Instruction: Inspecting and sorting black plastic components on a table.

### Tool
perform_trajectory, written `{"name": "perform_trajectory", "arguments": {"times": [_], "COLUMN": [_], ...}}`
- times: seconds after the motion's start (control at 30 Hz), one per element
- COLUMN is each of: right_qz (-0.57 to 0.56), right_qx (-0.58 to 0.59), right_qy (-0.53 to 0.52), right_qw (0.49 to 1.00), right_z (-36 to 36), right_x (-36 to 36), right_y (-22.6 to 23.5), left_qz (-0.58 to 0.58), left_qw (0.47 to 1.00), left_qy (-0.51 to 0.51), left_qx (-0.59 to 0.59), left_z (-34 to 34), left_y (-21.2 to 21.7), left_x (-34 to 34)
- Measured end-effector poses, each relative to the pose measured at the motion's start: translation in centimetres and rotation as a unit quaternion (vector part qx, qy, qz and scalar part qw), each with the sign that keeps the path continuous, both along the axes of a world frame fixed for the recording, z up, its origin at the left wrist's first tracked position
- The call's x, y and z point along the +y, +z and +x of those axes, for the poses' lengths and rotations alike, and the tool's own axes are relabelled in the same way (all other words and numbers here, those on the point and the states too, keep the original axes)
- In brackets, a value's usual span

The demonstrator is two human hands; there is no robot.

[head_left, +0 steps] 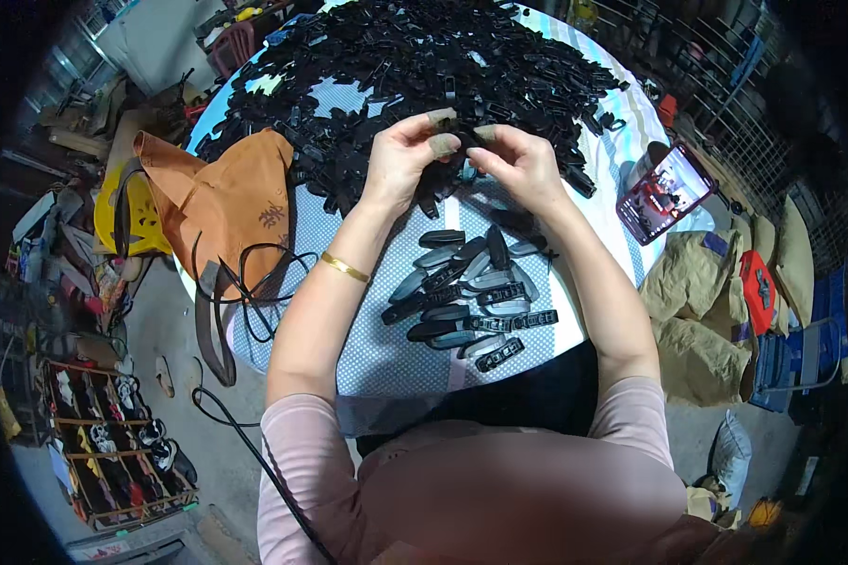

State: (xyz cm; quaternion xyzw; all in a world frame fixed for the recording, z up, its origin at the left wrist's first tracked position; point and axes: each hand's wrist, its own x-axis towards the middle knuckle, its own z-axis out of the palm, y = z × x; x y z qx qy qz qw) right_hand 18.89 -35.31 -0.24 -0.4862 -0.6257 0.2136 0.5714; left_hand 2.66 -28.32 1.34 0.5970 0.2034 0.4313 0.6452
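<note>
Black-and-grey pieces (501, 293) clustered on near side of tabletop (391, 365), between forearms.
Beyond, left hand (398, 162) and right hand (531, 168): fingers bent, tips close together; dark on dark, can't tell what's gripped. Far side: big black pile (424, 66).

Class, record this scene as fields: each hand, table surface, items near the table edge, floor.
Left hand: left hand, thumb and finger wrapped at the tips, bent near the pile; gold bracelet at the wrist
Right hand: right hand, fingertips facing the left's; anything held is hard to tell against black
Table surface: heaped black buckle-like parts; nearer, a smaller group of black and grey strap-like pieces
Table's right edge: smartphone, screen lit
Left: orange-brown bag
Floor, left: shoe rack
</note>
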Motion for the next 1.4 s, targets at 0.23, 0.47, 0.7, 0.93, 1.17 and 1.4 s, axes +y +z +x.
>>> {"name": "perform_trajectory", "arguments": {"times": [0.23, 0.47, 0.7, 0.93, 1.17, 1.4], "right_qz": [0.131, 0.108, -0.069, 0.000, -0.077, -0.147], "right_qx": [-0.249, -0.184, -0.049, -0.113, -0.161, -0.291], "right_qy": [-0.123, -0.157, 0.052, -0.053, 0.056, -0.189], "right_qw": [0.952, 0.964, 0.995, 0.992, 0.982, 0.926], "right_z": [-0.7, -1.7, -0.6, -2.1, 1.7, 6.6], "right_x": [-0.8, -0.7, -0.6, -1.4, -1.3, -0.3], "right_y": [0.7, 0.4, 0.4, 0.2, 1.7, 0.4], "left_qz": [0.103, 0.086, 0.029, 0.084, 0.172, 0.302], "left_qw": [0.992, 0.996, 0.996, 0.994, 0.961, 0.842], "left_qy": [0.026, 0.030, -0.082, -0.075, -0.063, -0.250], "left_qx": [0.065, 0.017, 0.029, 0.015, 0.209, 0.370], "left_z": [-0.1, 0.6, -0.2, -0.1, -1.3, -0.2], "left_y": [0.4, 0.7, 1.6, 1.4, 2.9, 1.2], "left_x": [-0.6, -1.6, -1.4, -1.5, -1.3, -2.1]}}
